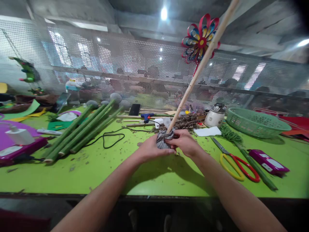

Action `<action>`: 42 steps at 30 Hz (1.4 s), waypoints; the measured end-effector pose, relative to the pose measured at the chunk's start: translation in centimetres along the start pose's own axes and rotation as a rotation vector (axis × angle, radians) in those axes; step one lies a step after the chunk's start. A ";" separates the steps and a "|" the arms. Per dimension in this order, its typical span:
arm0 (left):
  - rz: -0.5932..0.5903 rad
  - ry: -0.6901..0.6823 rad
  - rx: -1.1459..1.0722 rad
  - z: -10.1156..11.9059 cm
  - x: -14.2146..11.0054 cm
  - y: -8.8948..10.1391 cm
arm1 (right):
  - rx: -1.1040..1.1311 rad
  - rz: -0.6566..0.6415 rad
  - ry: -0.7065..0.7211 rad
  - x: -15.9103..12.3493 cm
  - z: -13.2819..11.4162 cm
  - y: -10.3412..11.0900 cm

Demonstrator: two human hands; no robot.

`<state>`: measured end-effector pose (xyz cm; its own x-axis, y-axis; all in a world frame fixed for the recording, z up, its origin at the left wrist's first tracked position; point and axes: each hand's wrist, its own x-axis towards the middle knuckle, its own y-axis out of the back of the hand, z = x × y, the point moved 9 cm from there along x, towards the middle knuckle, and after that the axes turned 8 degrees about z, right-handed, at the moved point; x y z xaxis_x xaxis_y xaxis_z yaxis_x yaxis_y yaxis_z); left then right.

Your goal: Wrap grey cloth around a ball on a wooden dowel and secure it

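Note:
Grey cloth [163, 141] is bunched around the lower end of a long bare wooden stick [193, 83], which leans up to the right. My left hand [152, 149] curls around the cloth from the left, thumb along its near side. From the right, my right hand [185, 141] grips the gathered cloth close to the stick, fingers bent onto it. What lies inside the cloth is hidden. Behind my hands are a blue glue gun [146, 117] and a heap of dry brown twigs [187, 122].
Several green-wrapped sticks [87, 129] with grey rounded ends lie at left. Scissors [233, 158], a purple device [267, 162] and a green basket [253, 124] are at right. A black cable [103, 137] loops on the green table [96, 177]. Behind stands a perforated panel [135, 64].

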<state>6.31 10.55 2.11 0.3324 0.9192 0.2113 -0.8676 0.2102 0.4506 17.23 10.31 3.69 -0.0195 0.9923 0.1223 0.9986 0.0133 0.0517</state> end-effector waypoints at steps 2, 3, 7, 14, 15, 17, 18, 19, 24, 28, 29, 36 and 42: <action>-0.020 -0.022 0.059 -0.1 0.0 -0.6 | -0.045 -0.041 -0.041 -0.3 0.6 -0.8; -0.047 -0.031 0.075 -0.1 -0.1 -0.9 | -0.063 -0.061 -0.069 -0.4 1.0 -1.1; -0.106 -0.013 0.076 -0.4 -0.3 -1.6 | -0.079 -0.068 -0.132 -0.6 1.8 -1.7; -0.020 -0.001 0.208 -1.9 0.6 -1.7 | -0.186 0.014 -0.022 0.2 1.2 -1.2; 0.003 -0.006 0.243 -2.2 0.7 -1.7 | -0.227 0.019 0.002 0.2 1.1 -1.1; 0.040 -0.016 0.293 -2.3 0.9 -1.5 | -0.310 0.022 0.041 0.2 0.8 -1.0; 0.051 -0.025 0.305 -2.3 0.9 -1.4 | -0.350 0.021 0.052 0.2 0.7 -1.0; 0.058 -0.034 0.310 -2.2 0.9 -1.4 | -0.391 0.022 0.057 0.1 0.5 -0.9; 0.042 -0.029 0.255 -2.2 0.9 -1.5 | -0.551 0.038 0.072 -0.5 -0.6 -0.9; 0.011 -0.043 0.134 -1.8 0.9 -1.7 | -0.520 0.043 0.105 -0.8 -1.0 -0.9; 0.011 -0.041 0.106 -1.7 0.8 -1.6 | -0.483 0.029 0.106 -0.8 -1.0 -0.9; 0.037 0.159 0.025 -1.9 0.3 -0.5 | -0.072 0.083 0.077 -0.4 -1.7 1.3; 0.027 0.143 -0.029 -2.1 0.8 -0.8 | -0.242 0.051 0.505 -1.8 -5.5 1.4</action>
<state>6.46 11.87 0.10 0.2545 0.9622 0.0966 -0.8865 0.1922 0.4209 18.41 7.89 8.99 -0.0521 0.8078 0.5871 0.9601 -0.1213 0.2521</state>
